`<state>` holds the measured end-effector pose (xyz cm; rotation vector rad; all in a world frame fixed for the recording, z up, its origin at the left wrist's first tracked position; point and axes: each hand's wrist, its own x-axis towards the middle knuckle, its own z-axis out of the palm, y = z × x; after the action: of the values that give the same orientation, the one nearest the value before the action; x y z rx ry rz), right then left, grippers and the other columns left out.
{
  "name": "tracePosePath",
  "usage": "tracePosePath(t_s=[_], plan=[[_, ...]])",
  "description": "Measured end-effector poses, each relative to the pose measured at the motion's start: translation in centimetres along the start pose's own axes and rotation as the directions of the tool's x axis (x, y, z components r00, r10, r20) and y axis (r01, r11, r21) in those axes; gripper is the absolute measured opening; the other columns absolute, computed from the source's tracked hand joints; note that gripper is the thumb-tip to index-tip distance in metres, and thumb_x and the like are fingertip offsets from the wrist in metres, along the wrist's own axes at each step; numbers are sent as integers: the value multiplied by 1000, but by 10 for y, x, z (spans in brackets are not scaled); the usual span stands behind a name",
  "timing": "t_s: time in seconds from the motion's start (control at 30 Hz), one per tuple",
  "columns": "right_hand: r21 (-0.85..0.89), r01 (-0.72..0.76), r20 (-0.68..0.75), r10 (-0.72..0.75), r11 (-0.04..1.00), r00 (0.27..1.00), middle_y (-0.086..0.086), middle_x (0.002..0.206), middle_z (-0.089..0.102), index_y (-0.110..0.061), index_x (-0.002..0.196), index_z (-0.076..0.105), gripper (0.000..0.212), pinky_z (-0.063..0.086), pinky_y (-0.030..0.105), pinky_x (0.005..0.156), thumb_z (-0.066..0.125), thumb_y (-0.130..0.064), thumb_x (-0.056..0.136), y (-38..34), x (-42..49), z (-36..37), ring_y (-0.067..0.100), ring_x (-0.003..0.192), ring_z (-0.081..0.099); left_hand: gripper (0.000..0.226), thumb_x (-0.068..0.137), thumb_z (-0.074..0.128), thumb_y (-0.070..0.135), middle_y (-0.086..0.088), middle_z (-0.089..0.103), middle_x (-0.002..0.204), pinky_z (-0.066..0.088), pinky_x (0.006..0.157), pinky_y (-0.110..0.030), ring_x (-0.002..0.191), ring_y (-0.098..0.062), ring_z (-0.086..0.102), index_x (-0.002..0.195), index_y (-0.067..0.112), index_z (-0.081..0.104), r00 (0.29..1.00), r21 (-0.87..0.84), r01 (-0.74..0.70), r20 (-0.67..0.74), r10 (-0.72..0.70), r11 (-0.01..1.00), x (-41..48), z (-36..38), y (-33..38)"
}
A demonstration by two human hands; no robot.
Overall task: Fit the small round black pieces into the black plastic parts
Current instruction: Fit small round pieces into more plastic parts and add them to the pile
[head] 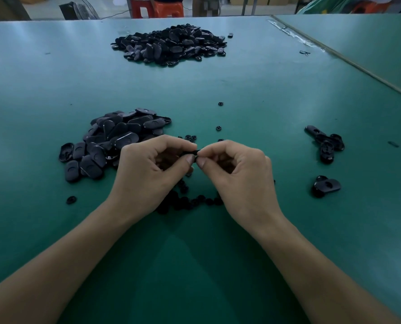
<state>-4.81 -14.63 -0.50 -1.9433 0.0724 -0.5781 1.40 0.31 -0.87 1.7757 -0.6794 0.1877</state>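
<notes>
My left hand (151, 170) and my right hand (238, 175) meet above the green table (253, 85), fingertips together. Between them they pinch a black plastic part (193, 152), mostly hidden by the fingers; whether a small round piece is in it cannot be seen. A heap of oval black plastic parts (111, 141) lies just left of my left hand. Small round black pieces (190, 202) are scattered under and between my wrists, with a few more beyond the hands (219, 128).
A bigger pile of black parts (170, 44) sits far back at the centre. To the right lie a few separate parts (324, 142) and another pair (326, 185). A seam runs along the table at the right. Red stools and a fan stand beyond the far edge.
</notes>
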Motion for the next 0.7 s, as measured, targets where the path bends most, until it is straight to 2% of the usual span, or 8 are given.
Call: tracePosePath(t_s=[0.2,0.43,0.7], plan=[[7,-18,-7,19,1000,1000,-9,71,71,-24,83,73,15,56,28,68,74,-9,85,-2,-1,1,7,67,67,23,83,72,11,8,77,89,56,74,-17,76,-7,73,95,30,73,999,-12,-8,31,8,1000,0,0,0],[-9,-23,-29,22,1000,999,-9,70,71,-25,82,72,17,56,30,65,74,-9,85,-2,-2,2,7,65,67,23,82,72,9,6,77,86,57,73,-20,75,-10,73,94,28,74,999,9,-4,32,4,1000,0,0,2],[2,-20,-39,21,1000,999,-11,71,71,-23,83,72,15,57,29,65,74,-9,86,-2,-3,3,6,66,67,29,82,75,-8,3,77,90,57,74,-19,75,-10,73,93,19,74,999,-72,39,40,-37,997,0,0,6]])
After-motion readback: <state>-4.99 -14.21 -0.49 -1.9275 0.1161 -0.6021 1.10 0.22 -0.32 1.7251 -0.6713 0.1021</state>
